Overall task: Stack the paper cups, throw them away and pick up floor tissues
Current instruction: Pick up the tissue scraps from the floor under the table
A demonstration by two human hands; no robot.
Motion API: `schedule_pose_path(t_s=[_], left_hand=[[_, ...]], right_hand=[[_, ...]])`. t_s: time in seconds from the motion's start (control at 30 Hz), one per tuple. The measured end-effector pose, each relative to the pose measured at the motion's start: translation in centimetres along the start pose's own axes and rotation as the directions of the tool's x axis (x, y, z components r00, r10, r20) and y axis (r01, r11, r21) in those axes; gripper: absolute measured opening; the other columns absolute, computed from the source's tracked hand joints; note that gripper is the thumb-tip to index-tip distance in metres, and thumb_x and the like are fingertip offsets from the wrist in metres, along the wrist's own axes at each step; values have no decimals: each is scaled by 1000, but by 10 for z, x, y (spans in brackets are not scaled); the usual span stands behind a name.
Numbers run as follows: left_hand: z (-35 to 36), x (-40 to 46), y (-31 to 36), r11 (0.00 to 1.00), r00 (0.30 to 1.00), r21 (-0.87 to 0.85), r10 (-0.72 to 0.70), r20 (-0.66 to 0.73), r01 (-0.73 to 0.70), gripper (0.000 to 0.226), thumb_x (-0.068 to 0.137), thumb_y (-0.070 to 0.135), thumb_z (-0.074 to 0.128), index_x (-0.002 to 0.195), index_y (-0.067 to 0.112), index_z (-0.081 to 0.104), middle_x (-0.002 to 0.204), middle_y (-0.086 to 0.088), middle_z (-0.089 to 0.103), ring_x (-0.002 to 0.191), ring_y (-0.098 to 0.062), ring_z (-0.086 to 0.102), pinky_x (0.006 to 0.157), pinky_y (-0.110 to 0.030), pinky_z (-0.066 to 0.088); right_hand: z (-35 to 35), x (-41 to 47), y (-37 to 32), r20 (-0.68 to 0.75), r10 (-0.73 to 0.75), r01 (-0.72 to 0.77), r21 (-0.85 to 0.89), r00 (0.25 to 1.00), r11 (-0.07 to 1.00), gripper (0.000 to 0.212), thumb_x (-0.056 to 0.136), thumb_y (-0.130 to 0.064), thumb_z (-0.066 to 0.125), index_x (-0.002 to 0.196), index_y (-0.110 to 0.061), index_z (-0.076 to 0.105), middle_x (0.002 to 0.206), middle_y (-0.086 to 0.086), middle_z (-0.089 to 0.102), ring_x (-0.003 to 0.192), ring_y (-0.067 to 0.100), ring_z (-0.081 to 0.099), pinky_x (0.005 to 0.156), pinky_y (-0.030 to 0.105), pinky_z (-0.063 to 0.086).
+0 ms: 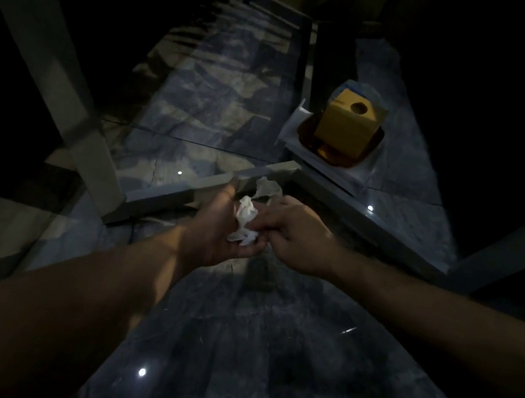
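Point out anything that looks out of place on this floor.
A crumpled tissue lies on the marble floor just beyond the hands. The left hand already cups more tissues, the right hand pinching them.

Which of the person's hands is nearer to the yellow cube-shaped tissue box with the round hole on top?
Right. The right hand sits below the yellow cube-shaped tissue box, slightly left of it. The left hand, cupping crumpled white tissue, lies farther left.

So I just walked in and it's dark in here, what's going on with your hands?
A person holds a crumpled white tissue in the cupped left hand, while the right hand pinches at it. Another crumpled piece shows just beyond the hands. A yellow box sits on a dish further off, untouched.
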State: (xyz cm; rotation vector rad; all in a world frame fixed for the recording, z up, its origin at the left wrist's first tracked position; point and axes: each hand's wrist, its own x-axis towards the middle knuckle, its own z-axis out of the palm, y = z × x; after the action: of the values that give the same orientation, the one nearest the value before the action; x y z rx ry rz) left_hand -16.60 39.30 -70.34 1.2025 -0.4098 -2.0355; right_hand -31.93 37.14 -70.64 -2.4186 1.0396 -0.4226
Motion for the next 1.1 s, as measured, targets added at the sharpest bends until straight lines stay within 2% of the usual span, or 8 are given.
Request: schedule_pose_path(t_s=[0.13,0.27,0.37,0.47,0.7,0.87,1.0,1.1], left_hand=[[-12,16,-8,977,978,199,107,-177,-71,38,101,38,35,85,18,62,67,-1,59,49,-11,49,45,-20,45],[-27,30,-10,974,957,204,145,-251,-94,27,102,27,39,85,15,56,65,-4,51,43,-11,43,38,-18,34],[-35,37,-12,957,934,274,185,-307,-100,32,102,27,39,78,13,55,61,-3,45,46,-12,39,43,-19,29],[-46,44,-16,957,923,276,183,-338,-88,37,102,34,39,77,12,55,60,-1,40,40,-10,39,37,-15,29],[-66,58,-24,947,911,312,193,-364,-76,42,99,42,43,73,11,56,52,-2,42,46,-14,46,35,-14,36],[-76,67,-36,962,917,266,166,-363,-69,40,98,41,46,74,12,60,49,0,46,41,-15,46,40,-21,36],[-71,65,-40,979,918,185,153,-366,-89,38,98,38,47,76,9,60,48,0,44,39,-13,45,34,-21,37],[-68,67,-35,983,908,157,150,-390,-95,39,99,36,45,77,8,59,50,-1,42,41,-15,43,32,-19,35]], right_hand=[[14,-1,9,132,-140,164,-199,981,966,47,78,-20,34,111,-23,68,129,-1,61,105,20,48,85,32,38],[30,5,26,87,-154,170,-229,984,958,41,83,-19,43,118,-22,64,131,3,58,110,22,53,88,37,43],[43,10,43,0,-78,76,-170,997,982,40,85,-18,45,122,-21,61,122,5,61,108,23,58,89,36,49],[53,14,64,-44,129,-134,-139,991,981,38,85,-21,44,120,-21,58,118,5,60,108,23,57,88,36,50],[67,43,113,78,535,-528,-94,841,844,57,87,-28,51,142,-30,35,153,6,28,139,29,29,113,47,33],[82,69,123,-59,506,-494,145,861,857,35,84,-38,55,118,-40,46,135,8,43,126,30,42,107,49,38],[107,84,126,154,577,-568,-104,802,817,49,93,-47,33,141,-33,33,159,9,13,145,37,6,118,53,11],[109,83,124,128,583,-577,-82,802,812,51,97,-39,32,143,-17,32,159,9,17,146,34,10,120,47,13]])
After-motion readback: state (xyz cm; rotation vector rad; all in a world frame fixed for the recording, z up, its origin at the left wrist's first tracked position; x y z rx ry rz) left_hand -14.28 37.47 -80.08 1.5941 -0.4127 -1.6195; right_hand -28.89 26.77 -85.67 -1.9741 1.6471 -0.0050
